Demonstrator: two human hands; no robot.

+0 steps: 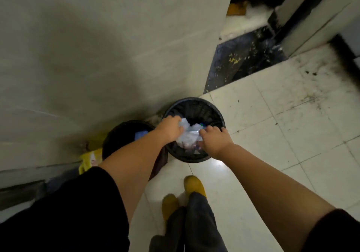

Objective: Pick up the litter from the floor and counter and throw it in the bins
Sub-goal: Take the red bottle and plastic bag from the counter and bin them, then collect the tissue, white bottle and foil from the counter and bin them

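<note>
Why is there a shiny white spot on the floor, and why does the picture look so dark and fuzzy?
Head view: the white spot by the right-hand bin is glare off the glossy tiles; the light is dim, with a big soft shadow on the wall; the left hand, right hand and far corner look blurred; straight edges lean, from the wide-angle lens.

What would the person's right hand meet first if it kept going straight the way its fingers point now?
Most likely the crumpled clear plastic litter in the right-hand black bin. The right hand points down and left over the rim, with its fingertips at the plastic. Depth is unclear, so contact may already exist.
</note>
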